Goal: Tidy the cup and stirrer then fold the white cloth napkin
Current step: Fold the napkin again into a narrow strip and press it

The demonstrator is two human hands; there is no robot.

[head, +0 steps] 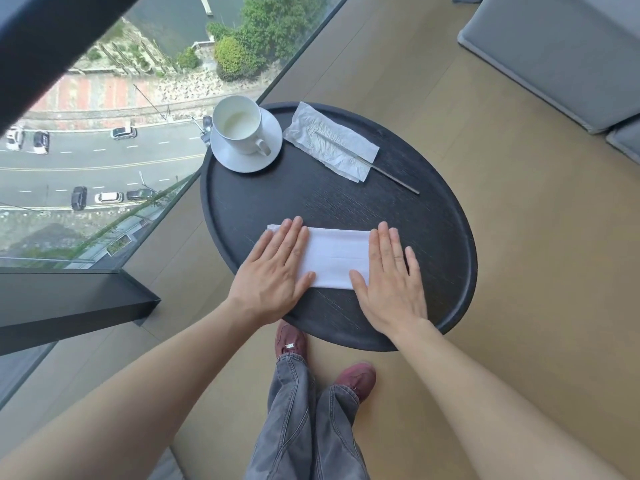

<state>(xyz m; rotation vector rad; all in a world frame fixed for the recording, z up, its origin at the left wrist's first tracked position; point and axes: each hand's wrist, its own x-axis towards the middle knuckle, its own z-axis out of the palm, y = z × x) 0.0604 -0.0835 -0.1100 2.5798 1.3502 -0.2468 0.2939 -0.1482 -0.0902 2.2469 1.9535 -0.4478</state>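
A white cloth napkin (336, 256) lies folded into a flat rectangle near the front of a round black table (433, 237). My left hand (273, 268) rests flat on its left end and my right hand (389, 275) flat on its right end, fingers spread. At the table's far left a white cup (239, 124) stands on a white saucer (246, 159), handle toward me. To its right a thin metal stirrer (388, 171) lies diagonally on a crumpled paper tissue (330, 145), its near end sticking out onto the table.
A floor-to-ceiling glass wall (104, 133) stands directly left of the table, with a dark frame (69, 299) below. A grey cushioned seat (561, 53) is at the back right. My legs and red shoes (291, 341) are under the table's front edge, on a wooden floor.
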